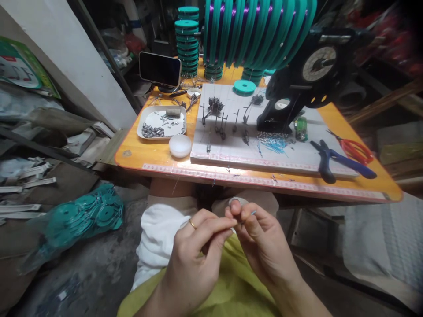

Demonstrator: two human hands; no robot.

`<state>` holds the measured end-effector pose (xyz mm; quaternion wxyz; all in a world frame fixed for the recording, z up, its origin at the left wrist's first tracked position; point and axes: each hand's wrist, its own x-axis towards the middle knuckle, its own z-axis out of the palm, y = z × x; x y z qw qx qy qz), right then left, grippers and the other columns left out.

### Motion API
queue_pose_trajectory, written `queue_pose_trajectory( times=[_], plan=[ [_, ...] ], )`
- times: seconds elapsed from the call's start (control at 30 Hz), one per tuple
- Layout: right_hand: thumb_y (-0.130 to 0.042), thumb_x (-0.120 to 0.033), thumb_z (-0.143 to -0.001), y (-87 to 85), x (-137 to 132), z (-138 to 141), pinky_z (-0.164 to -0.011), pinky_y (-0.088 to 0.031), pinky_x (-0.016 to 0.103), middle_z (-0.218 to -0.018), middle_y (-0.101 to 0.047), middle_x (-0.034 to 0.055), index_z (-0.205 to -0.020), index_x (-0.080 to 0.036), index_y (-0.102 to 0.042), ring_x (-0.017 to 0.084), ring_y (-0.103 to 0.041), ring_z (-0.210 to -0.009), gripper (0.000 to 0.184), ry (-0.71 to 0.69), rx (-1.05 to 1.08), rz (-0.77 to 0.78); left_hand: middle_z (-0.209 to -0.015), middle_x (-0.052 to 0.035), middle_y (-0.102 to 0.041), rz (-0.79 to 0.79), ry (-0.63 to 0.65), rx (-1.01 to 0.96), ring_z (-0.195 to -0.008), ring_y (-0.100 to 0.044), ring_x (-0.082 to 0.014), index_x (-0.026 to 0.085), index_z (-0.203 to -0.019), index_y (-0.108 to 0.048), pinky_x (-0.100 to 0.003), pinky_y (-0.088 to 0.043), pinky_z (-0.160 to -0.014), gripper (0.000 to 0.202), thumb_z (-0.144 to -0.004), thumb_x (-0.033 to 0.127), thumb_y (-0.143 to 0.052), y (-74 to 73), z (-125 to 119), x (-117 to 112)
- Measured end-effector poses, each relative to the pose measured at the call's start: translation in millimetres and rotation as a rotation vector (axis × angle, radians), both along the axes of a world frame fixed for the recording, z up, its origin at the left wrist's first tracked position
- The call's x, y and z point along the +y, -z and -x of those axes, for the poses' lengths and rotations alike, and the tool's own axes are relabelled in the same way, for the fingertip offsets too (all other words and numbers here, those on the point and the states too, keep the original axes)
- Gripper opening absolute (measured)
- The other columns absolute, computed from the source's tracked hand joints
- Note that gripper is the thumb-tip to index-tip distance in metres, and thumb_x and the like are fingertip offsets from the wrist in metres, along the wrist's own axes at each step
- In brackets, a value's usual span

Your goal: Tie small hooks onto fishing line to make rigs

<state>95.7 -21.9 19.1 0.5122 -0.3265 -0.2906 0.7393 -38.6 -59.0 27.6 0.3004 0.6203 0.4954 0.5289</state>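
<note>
My left hand (pixel 194 246) and my right hand (pixel 261 242) meet in front of my lap, below the table edge. Both are closed in a pinch, fingertips touching each other. A thin blue pin or tube (pixel 251 214) sticks out between my right thumb and forefinger. My left hand wears a ring and pinches the same small piece, mostly hidden by the fingers. On the white work board (pixel 231 149) lie a pile of similar blue pins (pixel 274 141) and several small dark metal parts (pixel 218 115).
The orange table (pixel 148 154) carries a white tray (pixel 144 121) of small metal pieces, a round white lid (pixel 180 145), blue pliers (pixel 330 158), red scissors (pixel 355 149), a phone (pixel 160 69), a black winding machine (pixel 297 83) and stacked teal spools (pixel 187 44). A bag of teal discs (pixel 82 215) lies on the floor at left.
</note>
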Motion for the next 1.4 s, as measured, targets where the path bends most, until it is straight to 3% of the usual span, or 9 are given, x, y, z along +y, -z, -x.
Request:
queue_pose_trajectory(
  times=[0.33,0.6,0.87,0.93,1.03,1.17,1.3,1.4],
  plan=[
    [-0.074,-0.034,-0.086,8.5,-1.4,-4.2,-0.082,-0.052,0.025,-0.09,-0.069,0.0008,-0.081,-0.025,-0.071,0.014,-0.065,-0.088,0.011,-0.008,-0.088,-0.109,-0.083,-0.0014,-0.064,-0.005,-0.01,0.035,-0.074,-0.062,-0.0099,0.021,-0.104,-0.07,-0.018,-0.051,-0.067,0.025,-0.09,0.004,-0.058,-1.9,0.9,-1.1],
    [-0.072,-0.031,-0.088,5.9,1.1,-5.5,-0.083,-0.055,0.029,-0.09,-0.07,0.0021,-0.08,-0.024,-0.071,0.017,-0.067,-0.088,0.011,-0.014,-0.236,-0.176,-0.079,-0.0011,-0.062,-0.02,-0.048,0.093,-0.065,-0.058,-0.0096,0.021,-0.102,-0.07,-0.018,-0.046,-0.054,0.024,-0.09,0.005,-0.057,-2.6,2.6,-0.2],
    [-0.075,-0.037,-0.084,9.9,6.3,-4.8,-0.086,-0.056,0.031,-0.094,-0.073,0.0014,-0.079,-0.027,-0.073,0.018,-0.069,-0.092,0.011,0.046,-0.307,-0.155,-0.08,0.001,-0.057,0.106,-0.034,-0.002,-0.056,-0.048,-0.0076,0.024,-0.101,-0.066,-0.019,-0.038,-0.046,0.018,-0.092,0.012,-0.058,2.3,8.5,1.0],
    [-0.074,-0.032,-0.085,6.6,7.3,-7.8,-0.088,-0.055,0.032,-0.095,-0.073,0.0028,-0.081,-0.026,-0.074,0.02,-0.069,-0.096,0.008,0.029,-0.485,-0.272,-0.08,0.0015,-0.054,0.112,-0.06,-0.032,-0.058,-0.048,-0.0083,0.025,-0.103,-0.064,-0.018,-0.037,-0.045,0.016,-0.09,0.016,-0.062,2.0,9.0,2.0],
    [-0.071,-0.021,-0.087,0.1,8.4,-12.0,-0.082,-0.056,0.03,-0.093,-0.073,0.0044,-0.086,-0.024,-0.073,0.019,-0.07,-0.091,0.004,0.036,-0.825,-0.6,-0.082,0.0013,-0.052,0.075,-0.064,0.012,-0.059,-0.047,-0.0082,0.024,-0.105,-0.063,-0.016,-0.034,-0.041,0.023,-0.084,0.02,-0.072,1.0,7.2,5.7],
    [-0.062,-0.01,-0.089,-3.0,8.5,-13.0,-0.076,-0.057,0.029,-0.092,-0.071,0.006,-0.097,-0.023,-0.069,0.019,-0.069,-0.087,0.017,0.106,-1.051,-0.953,-0.086,-0.0002,-0.057,-0.026,-0.074,0.132,-0.049,-0.038,-0.0041,0.019,-0.098,-0.064,-0.018,-0.031,-0.039,0.017,-0.083,0.017,-0.073,2.9,1.8,11.2],
    [-0.057,-0.005,-0.089,-1.9,7.4,-11.8,-0.082,-0.057,0.03,-0.096,-0.069,0.0092,-0.099,-0.021,-0.066,0.02,-0.068,-0.094,0.021,0.136,-1.118,-1.053,-0.085,-0.0016,-0.058,-0.06,-0.103,0.193,-0.052,-0.042,-0.0052,0.018,-0.092,-0.065,-0.018,-0.031,-0.04,0.011,-0.084,0.01,-0.067,7.3,-0.7,11.4],
    [-0.058,-0.005,-0.09,-3.4,6.5,-12.6,-0.084,-0.057,0.03,-0.097,-0.069,0.0096,-0.099,-0.021,-0.065,0.02,-0.067,-0.096,0.019,0.115,-1.118,-1.068,-0.084,-0.0009,-0.058,0.002,-0.1,0.098,-0.053,-0.044,-0.0057,0.019,-0.088,-0.066,-0.017,-0.032,-0.041,0.009,-0.085,0.011,-0.066,7.6,0.4,10.8]
  ],
)
